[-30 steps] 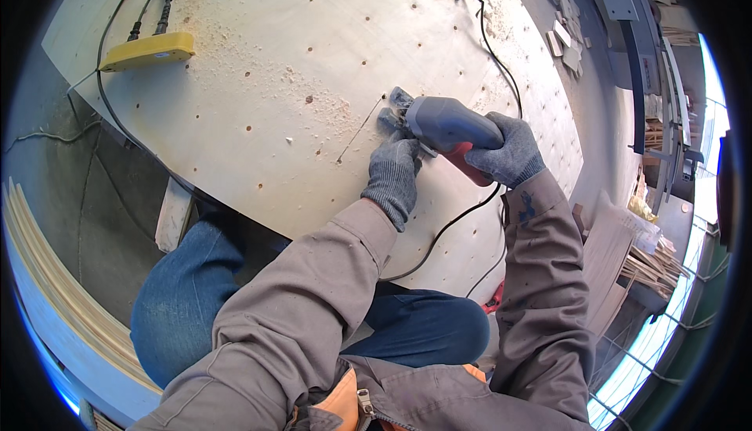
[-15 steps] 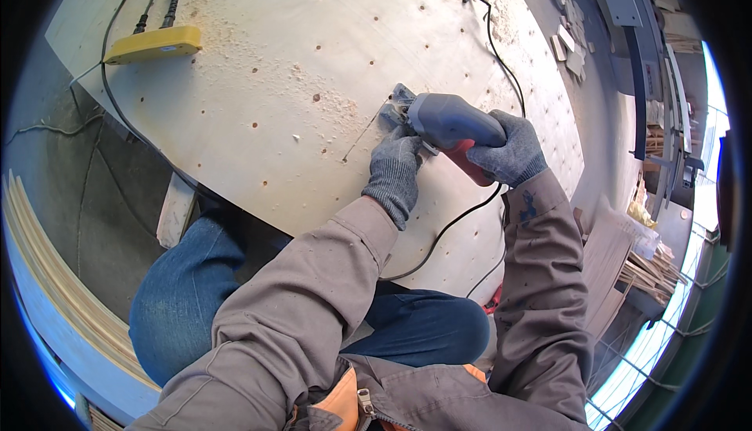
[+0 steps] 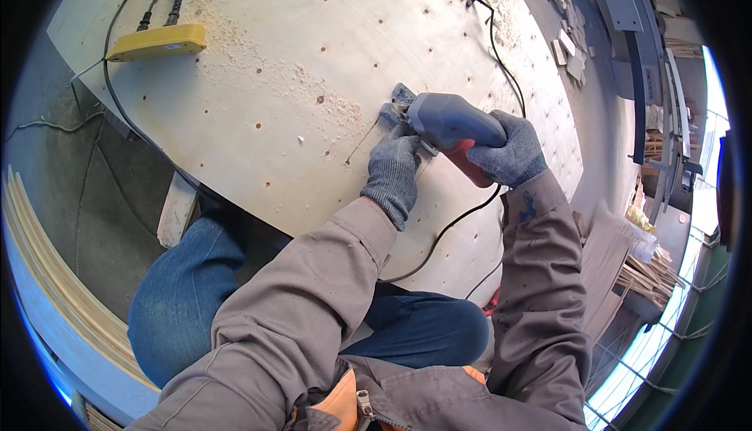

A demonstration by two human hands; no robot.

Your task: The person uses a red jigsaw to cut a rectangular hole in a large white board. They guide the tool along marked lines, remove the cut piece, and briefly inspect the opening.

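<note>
A blue-grey and red jigsaw [image 3: 454,122] rests on a pale plywood board [image 3: 266,157] dotted with small holes. My right hand [image 3: 513,149], in a grey knit glove, is wrapped round the jigsaw's rear handle. My left hand [image 3: 392,169], gloved alike, is closed at the lower front of the tool by its metal base; its fingertips are partly hidden. From the front of the jigsaw a thin dark line runs toward the lower left across the wood. Pale sawdust [image 3: 337,106] lies scattered to the left of the tool. The blade itself cannot be made out.
A yellow power strip [image 3: 160,42] with two black plugs sits on the board's left part. A black cable [image 3: 492,39] loops along the far and right sides. Wood offcuts [image 3: 572,51] lie on the floor at the right; stacked sheets [image 3: 70,282] stand at the left.
The board has shifted slightly right and down in the picture, while the jigsaw and both hands keep nearly the same place. The tool sits slightly closer to the dark line's lower end.
</note>
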